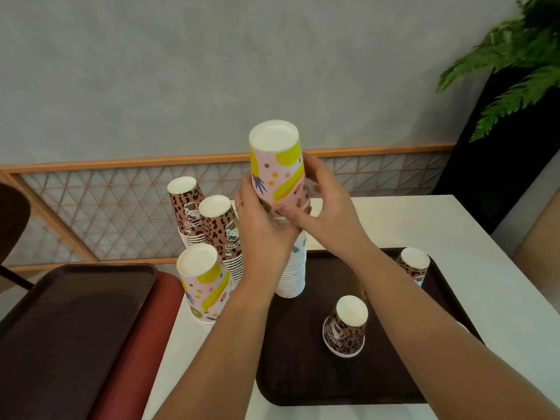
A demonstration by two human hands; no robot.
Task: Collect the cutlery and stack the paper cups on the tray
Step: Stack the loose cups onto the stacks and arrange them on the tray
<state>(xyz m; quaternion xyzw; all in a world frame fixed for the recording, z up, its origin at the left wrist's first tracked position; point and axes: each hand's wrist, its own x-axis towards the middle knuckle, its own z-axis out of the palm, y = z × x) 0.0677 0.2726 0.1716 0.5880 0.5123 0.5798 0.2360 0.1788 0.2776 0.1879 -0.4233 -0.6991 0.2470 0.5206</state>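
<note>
A tall stack of upside-down paper cups (291, 274) stands at the back left of a dark brown tray (306, 371). Its top cup (277, 159) is pink with yellow shapes. My left hand (263, 225) and my right hand (321, 204) both clasp that top cup from either side, near its rim. Two single leopard-print cups rest upside down on the tray, one near the middle (347, 327) and one at the far right (413, 266). No cutlery is visible.
Left of the tray on the white table (394, 225) stand a short pink stack (204, 286) and two leopard-print stacks (219, 231). A second dark tray (60, 322) lies on a red seat at the left. A lattice screen, a wall and a plant (515, 62) are behind.
</note>
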